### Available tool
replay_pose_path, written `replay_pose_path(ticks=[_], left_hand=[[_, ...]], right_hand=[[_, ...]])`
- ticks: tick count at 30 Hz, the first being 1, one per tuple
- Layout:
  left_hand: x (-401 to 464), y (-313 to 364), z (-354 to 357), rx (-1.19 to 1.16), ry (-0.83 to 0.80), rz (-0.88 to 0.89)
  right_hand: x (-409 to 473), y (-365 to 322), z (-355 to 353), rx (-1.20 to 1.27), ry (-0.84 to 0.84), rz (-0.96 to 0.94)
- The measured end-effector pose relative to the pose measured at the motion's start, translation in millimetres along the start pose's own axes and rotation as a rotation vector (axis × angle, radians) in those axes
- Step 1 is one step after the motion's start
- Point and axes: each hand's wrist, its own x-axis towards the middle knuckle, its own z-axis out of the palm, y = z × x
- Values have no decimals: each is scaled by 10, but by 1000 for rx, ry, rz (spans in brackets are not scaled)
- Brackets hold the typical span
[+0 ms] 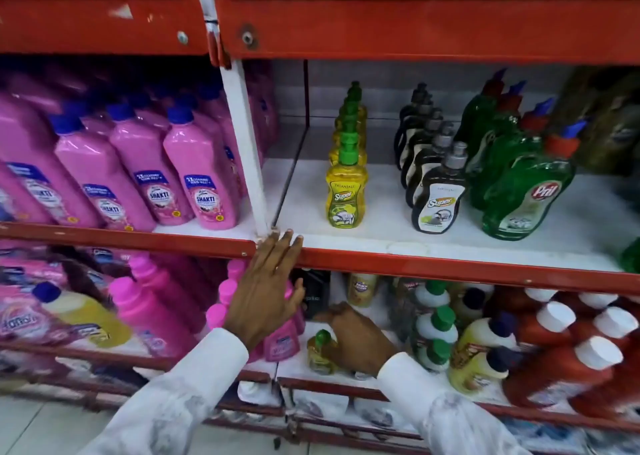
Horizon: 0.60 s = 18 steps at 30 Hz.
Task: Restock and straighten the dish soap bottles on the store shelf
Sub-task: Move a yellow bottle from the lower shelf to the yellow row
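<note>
On the middle shelf [381, 243] stands a front-to-back row of yellow dish soap bottles [346, 191] with green caps. To its right run a row of dark bottles [437, 198] and a row of green Pril bottles [526, 191]. My left hand [268, 288] is open, fingers spread, its fingertips touching the red front edge of that shelf near the white upright. My right hand [356, 342] is one shelf lower, closed around a small yellow bottle with a green cap [320, 350] that stands on the lower shelf. Both arms wear white sleeves.
Pink Shakti bottles [204, 181] fill the left bay behind a white divider post [247, 150]. The lower shelf holds pink bottles [149, 312], green-capped bottles [436, 326] and red bottles with white caps [568, 354]. Bare white shelf lies left of the yellow row.
</note>
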Motion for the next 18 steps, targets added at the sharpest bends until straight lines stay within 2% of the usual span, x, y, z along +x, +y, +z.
replay_pose_path(ticks=[4,6,12,18], left_hand=[[-33,46,-5,10,-4,-13],[-35,48,5,11,-9,-17],[-23,18,1,-22,7,-20],[12,-4,45,-46,34,-27]], right_hand=[[104,-20,191,32,-106,104],[178,-7,242,73,-75,144],[11,-40,-73,267,107,143],[-413,-258,-1024,536,445,89]])
